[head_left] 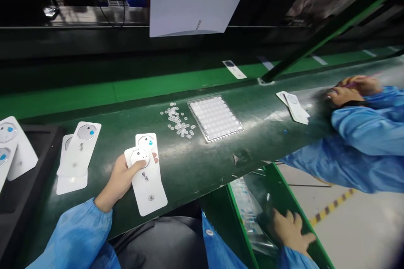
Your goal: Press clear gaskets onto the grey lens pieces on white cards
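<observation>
My left hand (121, 174) grips a long white panel (150, 193) with a round silvery recess at its upper end, the thumb pressed on that recess. Behind it, partly covered, lies a second white panel (152, 138) with a blue mark in its recess. My right hand (292, 229) is low on the right, over an open green drawer (303, 201). Its fingers are spread, slightly blurred, and nothing shows in them. Clear plastic bags (252, 222) with small blue and white pieces lie in the drawer, left of that hand.
Small clear rings (181, 126) lie scattered beside a clear tray (206, 139) of white round pieces. More panels (80, 151) lie left, some in a black tray (47, 134). At right are a co-worker's hands (353, 90), two panels (296, 107) and a slanted green post (299, 52).
</observation>
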Demonstrator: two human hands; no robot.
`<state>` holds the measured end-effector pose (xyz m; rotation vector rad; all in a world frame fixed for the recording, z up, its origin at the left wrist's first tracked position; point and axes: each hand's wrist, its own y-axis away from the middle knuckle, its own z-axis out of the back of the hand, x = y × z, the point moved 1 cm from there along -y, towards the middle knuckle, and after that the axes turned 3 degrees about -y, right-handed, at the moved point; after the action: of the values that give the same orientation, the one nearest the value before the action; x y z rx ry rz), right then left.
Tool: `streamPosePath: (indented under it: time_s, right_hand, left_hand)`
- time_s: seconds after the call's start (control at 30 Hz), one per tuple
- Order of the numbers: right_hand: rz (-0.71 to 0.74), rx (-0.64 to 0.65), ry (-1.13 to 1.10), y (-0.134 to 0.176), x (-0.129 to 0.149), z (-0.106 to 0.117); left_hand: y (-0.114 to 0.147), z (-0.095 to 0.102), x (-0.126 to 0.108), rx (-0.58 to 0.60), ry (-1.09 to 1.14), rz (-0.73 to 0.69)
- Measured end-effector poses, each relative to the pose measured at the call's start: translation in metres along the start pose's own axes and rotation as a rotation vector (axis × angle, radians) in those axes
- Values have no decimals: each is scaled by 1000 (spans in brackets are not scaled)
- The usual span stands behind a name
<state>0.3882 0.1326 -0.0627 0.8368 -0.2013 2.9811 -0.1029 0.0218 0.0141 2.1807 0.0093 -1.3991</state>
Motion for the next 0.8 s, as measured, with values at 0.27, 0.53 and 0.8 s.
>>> streamPosePath:
  time_s: [0.27,0.53,0.8]
  right_hand:
    - [531,-32,-217,-31,154,-38]
    - [751,265,-266,-71,263,-104]
    - [523,393,-517,-71,286,-89]
  left_hand:
    - [2,-5,-5,-45,2,24]
    - [2,-1,-3,-17,-79,-24]
    - [6,5,4,-83,-319,-295]
